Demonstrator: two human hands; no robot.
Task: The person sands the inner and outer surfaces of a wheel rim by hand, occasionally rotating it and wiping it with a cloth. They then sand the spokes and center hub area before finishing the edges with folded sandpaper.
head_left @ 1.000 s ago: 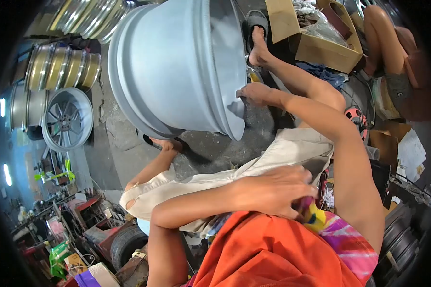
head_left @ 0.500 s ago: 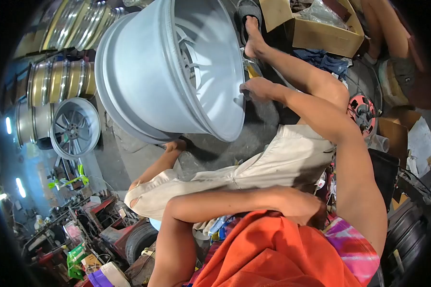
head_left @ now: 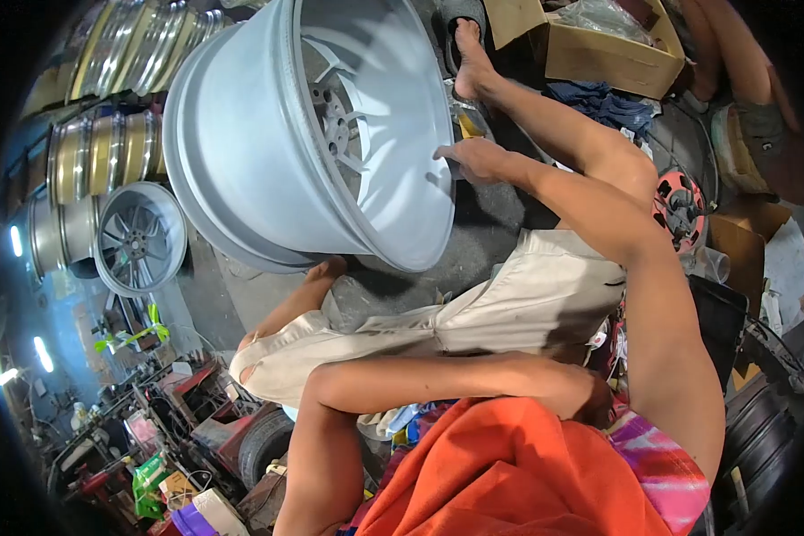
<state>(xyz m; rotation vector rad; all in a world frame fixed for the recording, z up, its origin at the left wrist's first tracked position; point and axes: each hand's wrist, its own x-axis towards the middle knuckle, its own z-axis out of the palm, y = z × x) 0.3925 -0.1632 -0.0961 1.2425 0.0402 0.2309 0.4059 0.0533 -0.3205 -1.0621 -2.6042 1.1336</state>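
A large pale grey wheel rim point(head_left: 241, 143) stands tilted in front of my legs, its open side turned to the right and its spokes showing inside. My right hand point(head_left: 475, 161) is at its right edge, with a finger reaching over the lip onto the inner face and the other fingers curled. The hand appears to pinch the lip. My left hand point(head_left: 590, 393) rests by my waist, near the red cloth point(head_left: 509, 464), its fingers hidden behind the wrist and in shadow.
Several gold and silver rims point(head_left: 107, 156) are stacked at the left, beside a smaller grey wheel point(head_left: 140, 239). A cardboard box point(head_left: 607, 62) stands at the upper right, near another person's leg point(head_left: 737, 54). Tools and a tire point(head_left: 263, 445) lie at the lower left.
The large wheel has shifted slightly left and turned, showing more of its hub. My right hand has moved a little left, its finger now farther over the lip. My left arm has barely moved.
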